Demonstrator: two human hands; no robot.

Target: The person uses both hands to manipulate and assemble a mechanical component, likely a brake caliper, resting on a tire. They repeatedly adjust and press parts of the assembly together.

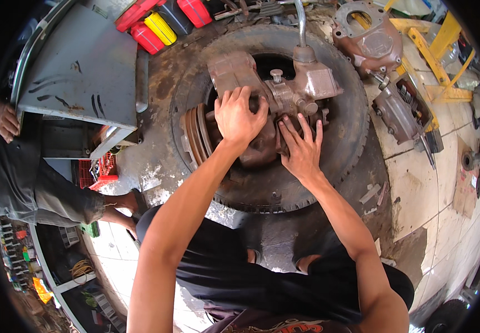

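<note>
A brownish metal gearbox (pixel 254 150) lies on a large black tyre (pixel 343 139), with a bent lever (pixel 301 25) rising from its far end. A round, ridged drum (pixel 195 136) projects from its left side. My left hand (pixel 239 117) curls over the upper casing, fingers bent forward and thumb apart on the right. Beside it, my right hand (pixel 302 145) is laid over the casing below a protruding round fitting (pixel 306 106), its fingers spread. A dark part shows under the right hand's left edge; its shape is mostly hidden.
At far right lie a bell-shaped housing (pixel 376 47) and another opened gear casing (pixel 398 114), near a yellow frame (pixel 426 50). A grey metal cabinet (pixel 81 72) stands left, with another person's hand (pixel 8 121) by it. Red and yellow containers (pixel 161 29) stand behind.
</note>
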